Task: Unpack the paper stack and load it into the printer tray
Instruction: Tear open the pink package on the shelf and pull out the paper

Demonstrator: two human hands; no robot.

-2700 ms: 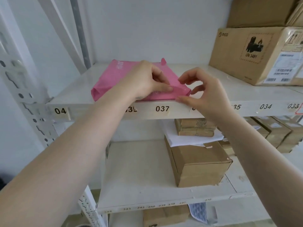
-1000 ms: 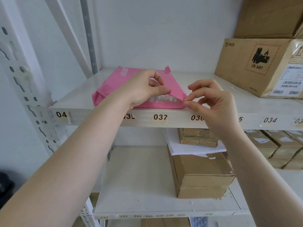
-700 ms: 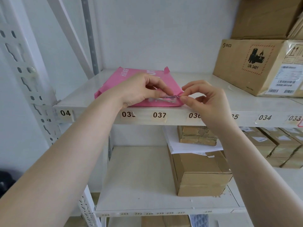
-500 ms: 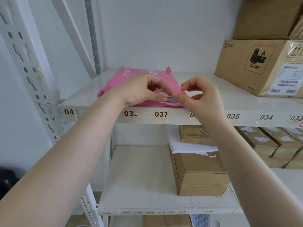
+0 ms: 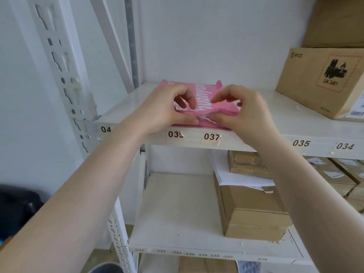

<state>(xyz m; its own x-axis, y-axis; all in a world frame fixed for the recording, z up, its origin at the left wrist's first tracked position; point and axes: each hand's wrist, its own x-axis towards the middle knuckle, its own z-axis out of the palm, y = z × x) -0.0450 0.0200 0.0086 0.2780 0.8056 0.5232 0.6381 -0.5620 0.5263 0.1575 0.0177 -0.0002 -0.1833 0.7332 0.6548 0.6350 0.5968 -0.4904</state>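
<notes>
Pink wrapper film covers the paper pack (image 5: 204, 106), which lies flat at the front edge of the upper white shelf (image 5: 295, 123), above the tags "039" and "037". At the left of the pack, the left hand (image 5: 167, 109) is curled over the wrapper, thumb pressed along the front edge and fingers pinching the film. At the right, the right hand (image 5: 244, 111) is pinched shut on the wrapper's front seam, where a white sliver shows in a small opening. The wrapper is judged thin, soft and somewhat slippery, likely to tear along the seam, while the pack inside is judged stiff as a block and fairly heavy; it is best held by both short ends once the film is off. White lettering runs across the pink top but cannot be read with confidence. Further tags along the shelf edge read "04", "035" and "034". At the far right a cardboard box (image 5: 323, 81) is printed "PICO" and "UN 3481". No printer tray can be seen.
</notes>
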